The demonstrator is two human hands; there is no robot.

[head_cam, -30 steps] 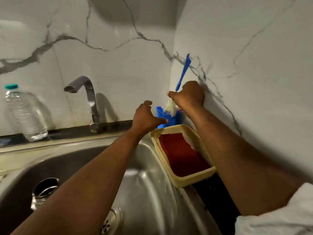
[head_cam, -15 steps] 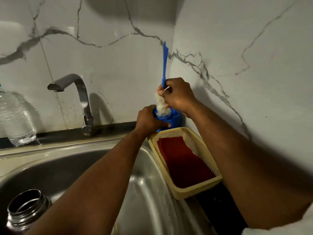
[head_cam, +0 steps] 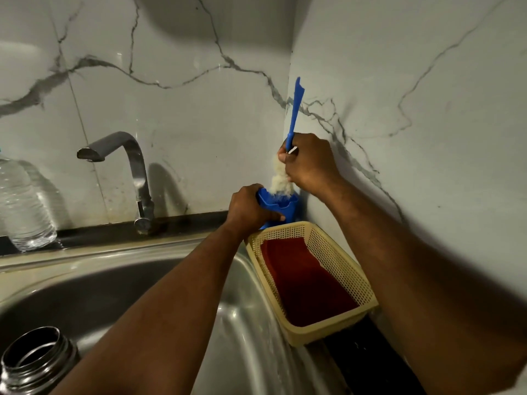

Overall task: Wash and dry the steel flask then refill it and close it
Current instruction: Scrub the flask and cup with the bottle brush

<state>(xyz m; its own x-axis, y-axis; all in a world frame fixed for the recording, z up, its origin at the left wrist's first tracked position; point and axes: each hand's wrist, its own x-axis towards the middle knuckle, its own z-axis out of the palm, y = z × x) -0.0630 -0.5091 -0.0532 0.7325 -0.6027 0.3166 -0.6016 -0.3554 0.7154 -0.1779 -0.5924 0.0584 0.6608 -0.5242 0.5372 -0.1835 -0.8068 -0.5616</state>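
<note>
Flask [head_cam: 35, 363] stands open-mouthed in the sink's [head_cam: 245, 323] near-left corner, well apart from both hands: right hand [head_cam: 309, 163] grips the brush [head_cam: 293, 118], left hand [head_cam: 251, 206] grips the blue holder [head_cam: 281, 208].

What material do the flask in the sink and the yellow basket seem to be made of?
Flask: it looks like bare steel, with bright reflections on the threaded neck. Basket: probably moulded plastic, matte pale yellow, with walls pierced by regular small holes.

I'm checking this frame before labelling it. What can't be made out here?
Head view only:
- Steel flask: body cut off by the bottom-left edge.
- Plastic bottle: cap cut off by the left edge.
- Blue holder: front hidden by the left hand.
- Brush: neck hidden in the right hand.
</note>
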